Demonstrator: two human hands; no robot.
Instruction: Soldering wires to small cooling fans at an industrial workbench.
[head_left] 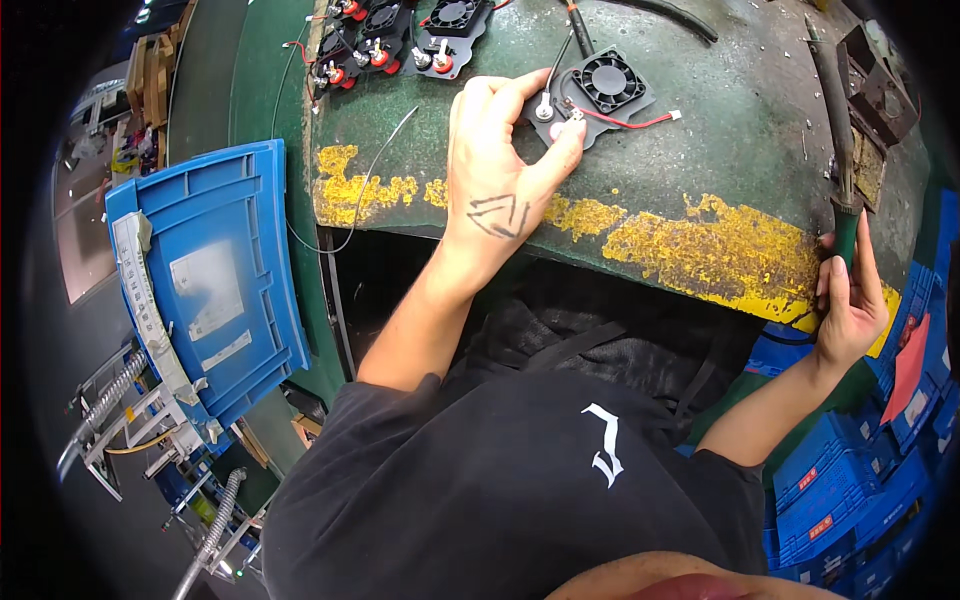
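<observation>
My left hand [495, 160] holds the near-left side of a dark plate [632, 108] on the bench, its thumb and fingers closed on the edge. A small black cooling fan [609, 80] is mounted on that plate. Beside the fan stand metal terminals [545, 108], partly hidden by my fingers. A red wire [628, 124] with a small white connector runs out to the right. At the bench's right end, my right hand [852, 310] is closed round the green handle [845, 238] of what looks like a large soldering iron; its long dark shaft [833, 120] points away from me.
Several similar fan plates [440, 58] with red-based terminals stand at the far left. A loose grey wire [352, 215] hangs over the bench edge [700, 250] with worn yellow paint. Next to the iron is a rusty metal box [880, 85]. Blue crates [830, 480] are stacked at lower right.
</observation>
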